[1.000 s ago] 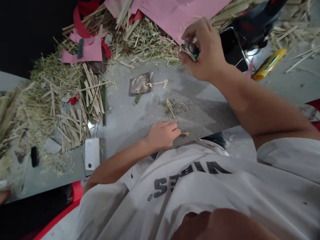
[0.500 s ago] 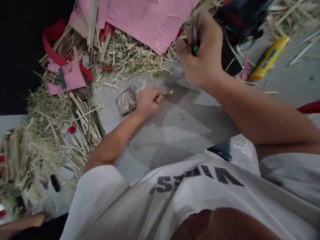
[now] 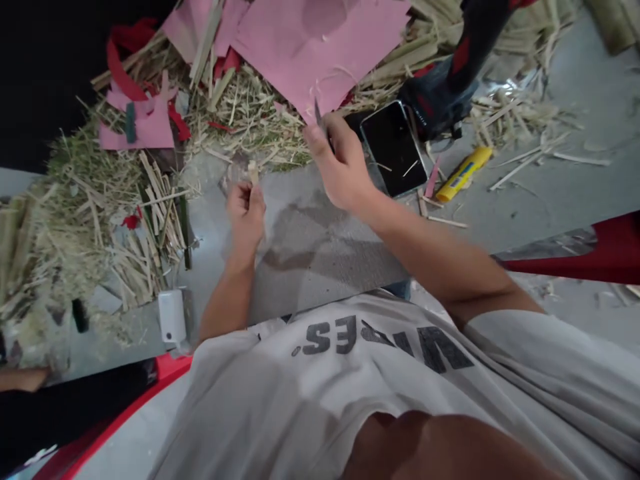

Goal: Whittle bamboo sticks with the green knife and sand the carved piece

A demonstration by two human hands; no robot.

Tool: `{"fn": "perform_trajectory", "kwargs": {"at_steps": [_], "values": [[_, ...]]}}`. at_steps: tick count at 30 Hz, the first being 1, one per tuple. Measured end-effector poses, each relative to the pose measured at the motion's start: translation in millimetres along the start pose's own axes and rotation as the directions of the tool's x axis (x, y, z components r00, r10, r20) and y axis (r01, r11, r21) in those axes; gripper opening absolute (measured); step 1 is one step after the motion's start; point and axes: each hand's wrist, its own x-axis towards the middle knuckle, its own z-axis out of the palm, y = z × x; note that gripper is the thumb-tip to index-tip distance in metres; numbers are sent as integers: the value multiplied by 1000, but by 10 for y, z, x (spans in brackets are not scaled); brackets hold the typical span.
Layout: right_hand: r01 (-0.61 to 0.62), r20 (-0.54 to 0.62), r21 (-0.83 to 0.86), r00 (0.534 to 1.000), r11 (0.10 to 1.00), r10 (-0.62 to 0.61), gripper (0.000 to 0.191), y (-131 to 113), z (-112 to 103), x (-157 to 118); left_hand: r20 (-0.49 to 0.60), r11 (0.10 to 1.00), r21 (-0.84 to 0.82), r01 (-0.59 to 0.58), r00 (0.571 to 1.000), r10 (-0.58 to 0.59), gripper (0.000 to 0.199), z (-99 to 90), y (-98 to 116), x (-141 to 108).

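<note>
My left hand (image 3: 246, 208) is closed, pinching a small pale piece of split bamboo or wood (image 3: 254, 172) that sticks up past the thumb. Just behind it a brownish block (image 3: 235, 170) lies on the grey table (image 3: 325, 260), partly covered by the fingers. My right hand (image 3: 343, 160) is wrapped round a knife, its narrow dark blade (image 3: 318, 112) pointing away from me; the handle is mostly hidden in the fist. The blade tip overlaps the near corner of the pink paper (image 3: 305, 50) in view. The two hands are apart.
Right of my right hand lie a phone (image 3: 394, 148), a dark power tool (image 3: 440, 93) and a yellow tube (image 3: 464, 175). Shavings (image 3: 240, 120) cover the back and left, with a bundle of thin sticks (image 3: 163, 220). A white device (image 3: 171, 316) sits near the front edge. Another person's arm (image 3: 23, 379) shows at far left.
My left hand has moved left and now holds the pale piece upright in front of the block. My right hand has come down and left with the knife. The view has shifted.
</note>
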Motion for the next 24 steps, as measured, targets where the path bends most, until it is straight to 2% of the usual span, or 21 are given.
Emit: {"fn": "perform_trajectory", "kwargs": {"at_steps": [2,4,5,7,8,9,10,12,13,14,15,17,19,21,23,24], "values": [[42,151,-76,988,996,-30,51,39,-58,-66,-92,999,-35,-30,995,27,68,-55,-26,-248],[145,295,-130,950,981,-102,46,106,-156,-128,-105,996,5,-91,990,91,69,-82,-12,-382],[181,298,-152,946,972,-129,46,151,-208,-147,-61,993,38,-116,991,118,70,-89,26,-425],[238,201,-169,958,956,-203,51,255,-291,-152,31,983,76,-169,985,167,73,-89,178,-525],[268,116,-167,961,949,-251,53,308,-316,-139,231,964,128,-235,952,201,64,-78,286,-601],[285,8,-172,958,943,-288,56,357,-328,-119,403,931,166,-325,884,237,54,-58,407,-702],[302,-59,-171,947,938,-316,61,401,-329,-96,548,891,189,-413,797,253,44,-28,529,-827],[352,-188,-160,906,922,-379,69,469,-311,-54,762,768,205,-607,591,264,30,50,726,-1121],[383,-203,-167,889,909,-411,71,493,-298,-38,829,690,192,-698,491,266,28,93,785,-1271],[408,-201,-182,875,895,-440,71,513,-287,-29,872,613,181,-769,414,262,27,135,813,-1407],[431,-195,-204,862,879,-467,70,528,-279,-24,900,552,162,-818,352,257,26,174,813,-1521],[462,-166,-240,847,854,-505,66,555,-268,-30,919,484,109,-868,274,284,26,247,760,-1662],[476,-133,-268,843,838,-522,65,590,-263,-49,912,456,64,-888,238,335,25,329,685,-1680],[454,-70,-302,867,839,-494,70,638,-262,-71,901,460,47,-887,237,364,24,434,621,-1583],[386,-6,-340,911,858,-412,73,692,-263,-89,900,509,73,-858,277,337,21,563,555,-1372],[352,10,-353,928,867,-372,72,715,-264,-95,900,548,105,-830,314,303,19,632,512,-1225]]}}
